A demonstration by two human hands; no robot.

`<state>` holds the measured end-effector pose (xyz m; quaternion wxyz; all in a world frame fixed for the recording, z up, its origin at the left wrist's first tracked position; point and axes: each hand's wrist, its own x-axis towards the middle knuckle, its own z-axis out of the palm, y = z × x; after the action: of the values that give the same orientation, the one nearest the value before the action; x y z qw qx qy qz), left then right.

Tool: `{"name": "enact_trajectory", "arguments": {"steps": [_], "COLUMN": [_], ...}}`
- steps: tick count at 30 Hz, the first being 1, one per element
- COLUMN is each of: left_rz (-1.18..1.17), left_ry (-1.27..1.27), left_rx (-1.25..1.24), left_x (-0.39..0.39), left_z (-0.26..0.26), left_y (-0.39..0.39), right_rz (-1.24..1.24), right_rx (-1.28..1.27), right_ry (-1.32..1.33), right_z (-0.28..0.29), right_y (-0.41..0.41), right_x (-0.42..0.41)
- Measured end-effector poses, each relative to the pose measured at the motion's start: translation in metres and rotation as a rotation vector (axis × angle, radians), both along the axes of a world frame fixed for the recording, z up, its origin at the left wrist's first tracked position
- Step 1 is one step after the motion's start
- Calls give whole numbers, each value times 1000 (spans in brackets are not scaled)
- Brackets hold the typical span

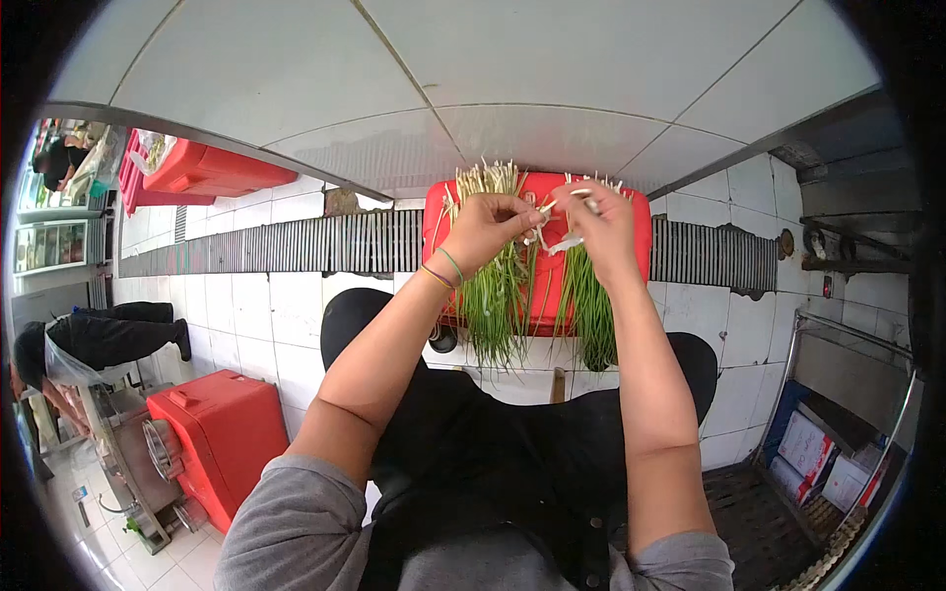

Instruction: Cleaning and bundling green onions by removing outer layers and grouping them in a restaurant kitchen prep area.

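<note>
Between my fingertips is a thin white stalk [548,209], with a pale strip of peel [566,244] hanging beside it. My left hand [484,229] pinches the stalk's left end. Close on the right is my right hand [602,221], slightly blurred, its curled fingers on the stalk and peel. Both hands are above a red plastic box [552,270]. A thick bundle of green-leaved scallions or chives [491,295] lies across its left side, pale root ends toward the wall. A smaller bundle [587,299] lies on the right, partly hidden by my right hand.
A tiled wall [517,137] rises just beyond the box. A metal drain grate [295,242] crosses the floor. Left are a red box [229,428], a bent-over person [111,336] and more red containers [222,170]. A metal-framed cart [794,480] with cartons [805,447] stands right.
</note>
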<state>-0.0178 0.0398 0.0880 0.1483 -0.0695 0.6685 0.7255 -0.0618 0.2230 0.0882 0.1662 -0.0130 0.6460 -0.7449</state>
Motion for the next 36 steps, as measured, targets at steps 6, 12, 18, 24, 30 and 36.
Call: {"name": "enact_trajectory", "arguments": {"steps": [6,12,18,24,30,36], "left_rz": [38,52,-59,-600,-574,-367], "left_ry": [118,475,415,272,238,348], "left_rx": [-104,-162,-174,-753,-1004,-884], "left_x": [-2,1,2,3,14,2], "left_z": [-8,6,4,-12,-28,-26], "left_y": [-12,5,16,-19,-37,-29], "right_rz": [-586,116,192,-257,94,-147], "right_rx": [-279,37,-30,-98,540,919], "right_ry": [39,-215,-215,-87,-70,222], "right_z": [24,23,14,42,20,-47], "right_y": [56,35,21,79,79,56], "right_x": [-37,-11,-7,-40,-31,-30]}}
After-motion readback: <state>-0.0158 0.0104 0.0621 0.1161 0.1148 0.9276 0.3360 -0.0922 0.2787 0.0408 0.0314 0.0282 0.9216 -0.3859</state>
